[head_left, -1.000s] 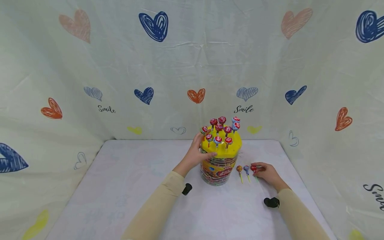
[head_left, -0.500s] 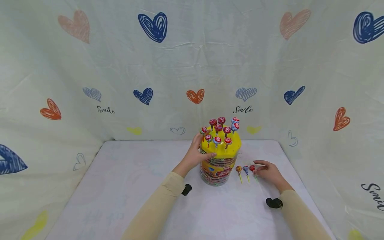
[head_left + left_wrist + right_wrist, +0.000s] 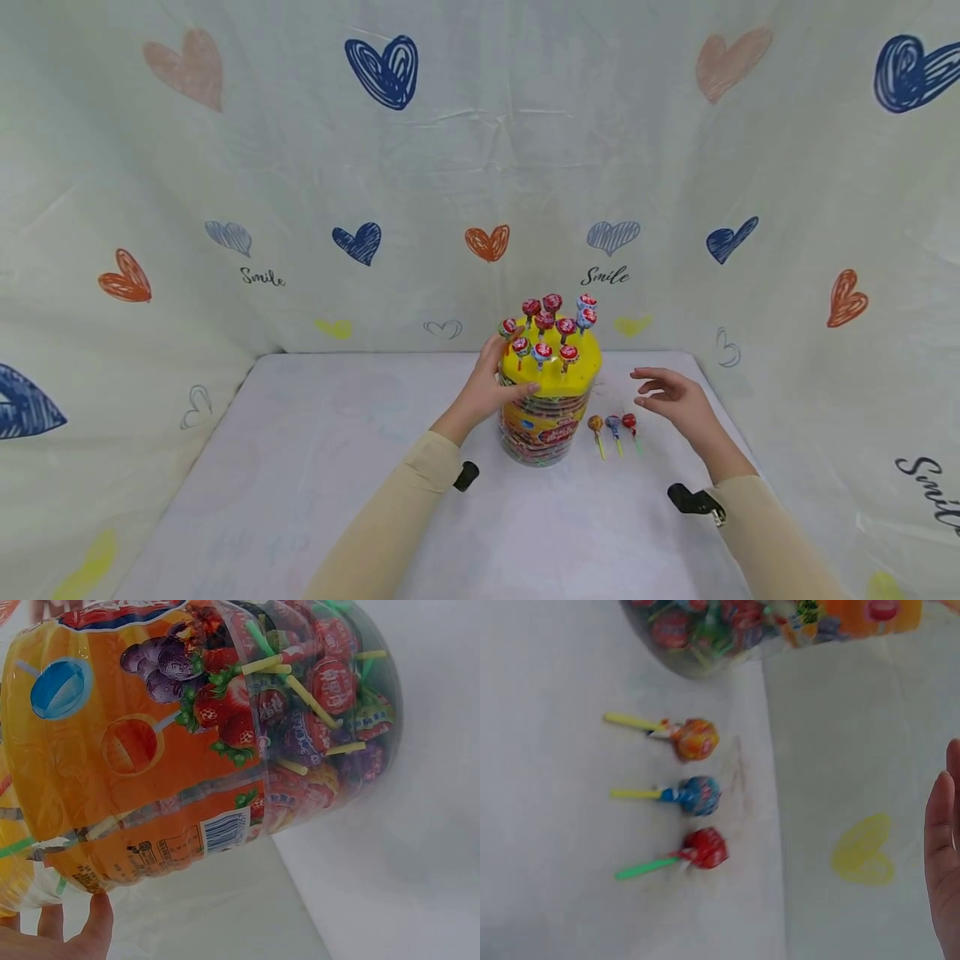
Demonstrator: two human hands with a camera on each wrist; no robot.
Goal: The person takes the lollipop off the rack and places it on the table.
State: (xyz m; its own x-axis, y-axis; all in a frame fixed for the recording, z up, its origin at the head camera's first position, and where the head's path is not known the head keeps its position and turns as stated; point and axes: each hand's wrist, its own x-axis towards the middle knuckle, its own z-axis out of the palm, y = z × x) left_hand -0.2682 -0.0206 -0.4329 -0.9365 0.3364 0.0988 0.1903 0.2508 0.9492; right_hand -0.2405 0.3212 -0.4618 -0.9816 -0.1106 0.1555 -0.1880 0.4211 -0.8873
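A clear jar (image 3: pixel 542 435) packed with wrapped lollipops stands upright on the table, topped by a yellow lid (image 3: pixel 562 382) with several lollipops stuck in it. My left hand (image 3: pixel 480 392) grips the jar at its top left, thumb in front. In the left wrist view, fingertips press against the jar's labelled side (image 3: pixel 180 742). Right of the jar, an orange lollipop (image 3: pixel 697 739), a blue lollipop (image 3: pixel 703 796) and a red lollipop (image 3: pixel 706 848) lie in a row, sticks toward me. Above and right of the red one, my right hand (image 3: pixel 681 404) hovers with nothing in its loosely bent fingers.
The white table (image 3: pixel 315 467) meets a pale backdrop cloth (image 3: pixel 420 158) printed with hearts behind it. A black wrist camera (image 3: pixel 693 500) sits at the right sleeve, and another black camera (image 3: pixel 467 476) at the left.
My right hand has let go of the red lollipop and lifted up and away to the right. The red lollipop now lies in line with the other two. My left hand stays on the jar.
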